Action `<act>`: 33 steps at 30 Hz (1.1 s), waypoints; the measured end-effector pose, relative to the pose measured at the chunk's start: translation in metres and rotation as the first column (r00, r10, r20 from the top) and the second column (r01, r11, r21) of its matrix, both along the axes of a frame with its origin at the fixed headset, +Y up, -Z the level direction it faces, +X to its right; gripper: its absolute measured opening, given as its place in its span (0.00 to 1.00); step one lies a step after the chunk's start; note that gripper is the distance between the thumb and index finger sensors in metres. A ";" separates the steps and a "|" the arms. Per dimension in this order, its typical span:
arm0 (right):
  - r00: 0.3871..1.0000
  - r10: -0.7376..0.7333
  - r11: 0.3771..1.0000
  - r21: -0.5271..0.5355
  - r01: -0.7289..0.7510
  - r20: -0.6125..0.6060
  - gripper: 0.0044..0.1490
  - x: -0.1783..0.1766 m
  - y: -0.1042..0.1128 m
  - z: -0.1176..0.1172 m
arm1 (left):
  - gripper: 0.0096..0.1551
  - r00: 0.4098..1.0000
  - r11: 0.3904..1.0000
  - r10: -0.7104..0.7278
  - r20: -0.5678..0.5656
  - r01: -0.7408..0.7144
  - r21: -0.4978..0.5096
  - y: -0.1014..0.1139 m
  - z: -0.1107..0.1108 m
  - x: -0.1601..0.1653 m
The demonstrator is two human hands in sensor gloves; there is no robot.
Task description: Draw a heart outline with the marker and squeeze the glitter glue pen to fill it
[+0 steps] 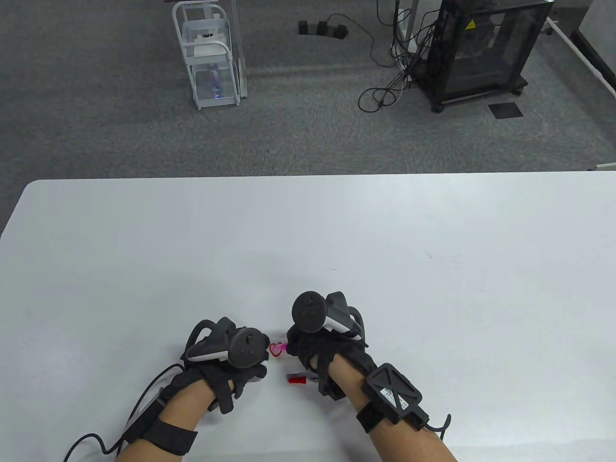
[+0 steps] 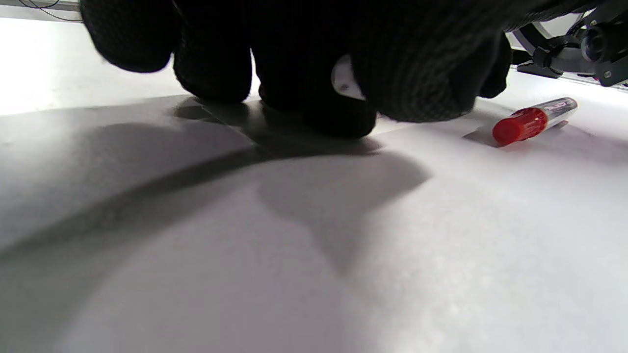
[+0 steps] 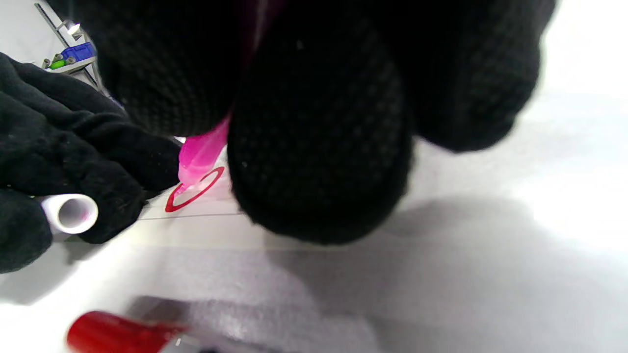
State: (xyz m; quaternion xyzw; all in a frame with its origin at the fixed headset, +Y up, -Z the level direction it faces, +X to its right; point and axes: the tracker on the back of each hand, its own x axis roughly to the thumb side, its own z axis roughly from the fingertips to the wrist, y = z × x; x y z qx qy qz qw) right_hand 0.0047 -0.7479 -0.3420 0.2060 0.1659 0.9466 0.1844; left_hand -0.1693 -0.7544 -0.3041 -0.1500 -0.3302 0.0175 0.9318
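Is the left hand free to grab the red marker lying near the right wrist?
Probably not cleanly: the left hand already holds a small white cap. The red marker lies bare on the table, just beside the right hand.

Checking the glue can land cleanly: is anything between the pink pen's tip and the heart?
Nothing visible. The glitter glue pen held by the right hand has its tip right at the red heart outline. The left hand and the marker lie to the sides.
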 end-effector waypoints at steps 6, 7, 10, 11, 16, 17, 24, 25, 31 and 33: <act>1.000 -0.005 1.000 0.020 0.005 0.015 0.31 0.001 -0.001 -0.001 | 0.25 1.000 1.000 0.001 0.000 -0.001 0.000 0.000 0.000 0.000; 1.000 -0.002 1.000 0.015 0.002 0.014 0.31 0.001 -0.001 -0.001 | 0.25 1.000 1.000 0.001 0.000 -0.001 0.000 0.000 0.000 0.000; 1.000 -0.001 1.000 0.010 0.001 0.012 0.31 0.001 -0.001 0.000 | 0.25 1.000 1.000 0.000 0.000 0.000 0.000 0.000 0.000 0.000; 1.000 0.007 1.000 0.002 -0.007 -0.004 0.31 0.000 -0.001 0.000 | 0.25 1.000 1.000 0.001 0.000 -0.001 0.000 0.000 0.000 0.000; 1.000 0.009 1.000 0.007 -0.009 -0.006 0.31 -0.001 0.000 0.002 | 0.25 1.000 1.000 0.000 0.000 0.000 -0.001 0.000 0.000 0.000; 1.000 0.004 1.000 0.023 -0.004 0.009 0.31 0.000 0.000 0.002 | 0.25 1.000 1.000 0.001 0.000 -0.001 -0.001 0.000 0.000 0.000; 1.000 0.013 1.000 -0.021 -0.014 -0.024 0.31 0.000 0.001 0.002 | 0.25 1.000 1.000 0.001 0.000 -0.001 -0.001 0.000 0.000 0.000; 1.000 0.007 1.000 -0.026 -0.008 -0.024 0.31 0.000 0.000 0.002 | 0.25 1.000 1.000 0.001 0.000 -0.001 -0.001 0.000 0.000 0.000; 1.000 0.001 1.000 0.002 -0.001 0.004 0.32 0.003 0.001 0.002 | 0.25 1.000 1.000 0.001 0.000 -0.001 -0.002 0.000 0.000 0.000; 1.000 -0.004 1.000 0.019 0.004 0.002 0.31 0.003 0.002 0.002 | 0.25 1.000 1.000 0.001 0.000 -0.001 -0.002 0.000 0.000 0.000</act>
